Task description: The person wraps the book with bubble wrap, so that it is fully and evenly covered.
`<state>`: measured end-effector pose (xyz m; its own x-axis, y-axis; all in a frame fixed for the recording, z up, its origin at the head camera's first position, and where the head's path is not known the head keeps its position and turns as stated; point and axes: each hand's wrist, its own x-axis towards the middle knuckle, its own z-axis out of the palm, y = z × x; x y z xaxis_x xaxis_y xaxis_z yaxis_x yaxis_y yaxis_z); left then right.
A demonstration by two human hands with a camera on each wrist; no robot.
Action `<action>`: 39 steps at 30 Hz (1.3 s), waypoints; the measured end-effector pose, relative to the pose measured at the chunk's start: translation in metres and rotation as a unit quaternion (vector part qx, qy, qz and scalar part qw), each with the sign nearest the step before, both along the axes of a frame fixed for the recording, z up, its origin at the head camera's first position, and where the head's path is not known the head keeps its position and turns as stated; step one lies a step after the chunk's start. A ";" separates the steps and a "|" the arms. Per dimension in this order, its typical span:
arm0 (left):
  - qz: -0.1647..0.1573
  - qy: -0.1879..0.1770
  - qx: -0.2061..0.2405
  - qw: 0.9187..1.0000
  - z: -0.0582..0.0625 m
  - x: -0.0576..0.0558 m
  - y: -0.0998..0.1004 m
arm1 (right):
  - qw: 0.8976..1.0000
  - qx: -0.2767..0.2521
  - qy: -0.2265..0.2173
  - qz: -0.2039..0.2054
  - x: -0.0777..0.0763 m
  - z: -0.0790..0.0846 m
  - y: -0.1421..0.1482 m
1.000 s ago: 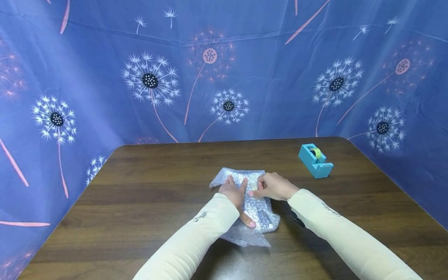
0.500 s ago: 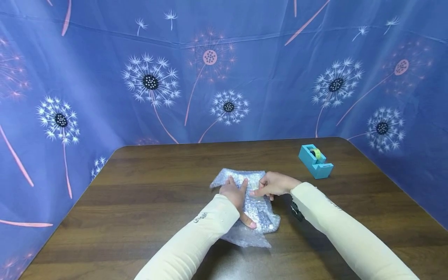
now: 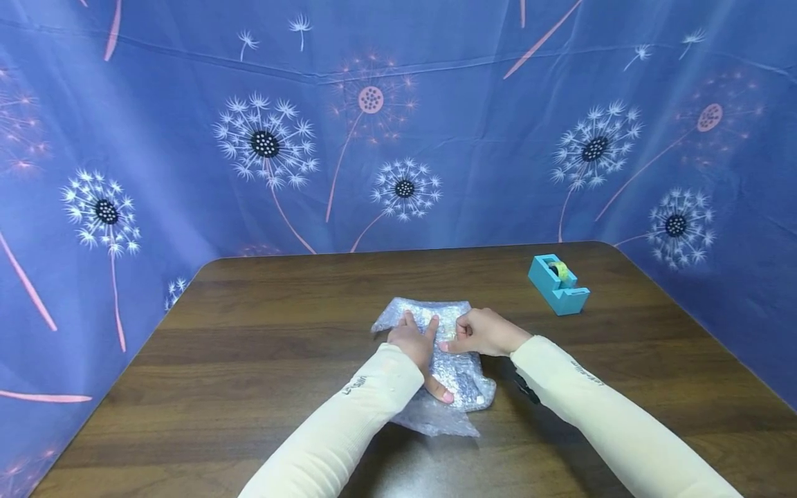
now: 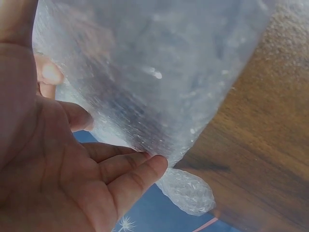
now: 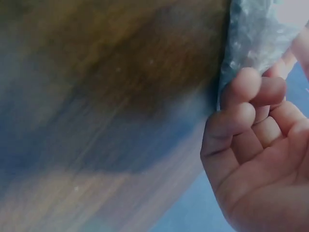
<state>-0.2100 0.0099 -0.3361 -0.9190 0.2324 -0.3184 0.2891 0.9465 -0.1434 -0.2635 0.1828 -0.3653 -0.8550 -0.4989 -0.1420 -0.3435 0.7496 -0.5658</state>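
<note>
**Both hands on the bubble-wrap bundle, mid-table**

Much of this is hard to read. Whatever sits inside the bubble wrap (image 3: 436, 366) is hidden; I see only crinkled, cloudy plastic. My left wrist view is nearly filled by the wrap, so close that the bubbles blur, and only my palm and a few fingers (image 4: 130, 174) show at its edge. My right wrist view is mostly smeared wood grain, with a corner of the wrap at the top and my curled fingers (image 5: 241, 116) below it. A small dark object lies by my right sleeve in the head view, too covered to name. My forearms run out of the bottom of that frame.

The bundle lies on the brown wooden table (image 3: 249, 332), about the middle of it and close to me. My left hand (image 3: 416, 342) rests on top of it, fingers spread fairly straight and pressing down, thumb stretched back along the near side. My right hand (image 3: 482, 332) is just beside the left at the bundle's right edge, fingers curled in, thumb and forefinger pinching the wrap near my left fingertips. The wrap spreads out beyond both hands, a flap toward the far side and another toward me under my left wrist.

A teal tape dispenser (image 3: 558, 285) stands well apart, toward the far right corner. Blue dandelion-print cloth (image 3: 398, 138) hangs behind the table.
</note>
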 end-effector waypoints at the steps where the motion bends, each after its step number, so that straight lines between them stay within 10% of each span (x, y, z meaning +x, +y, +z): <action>1: 0.000 0.001 0.002 1.000 0.000 0.000 0.000 | 1.000 -0.005 -0.003 0.006 0.001 0.000 0.002; 39: 0.007 0.011 0.018 1.000 -0.007 -0.012 -0.001 | 0.997 0.071 0.002 -0.033 -0.008 0.011 -0.011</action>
<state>-0.2222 0.0089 -0.3434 -0.9287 0.2307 -0.2902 0.2735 0.9548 -0.1161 -0.2715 0.1721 -0.3543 -0.8858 -0.4173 -0.2029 -0.2936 0.8428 -0.4511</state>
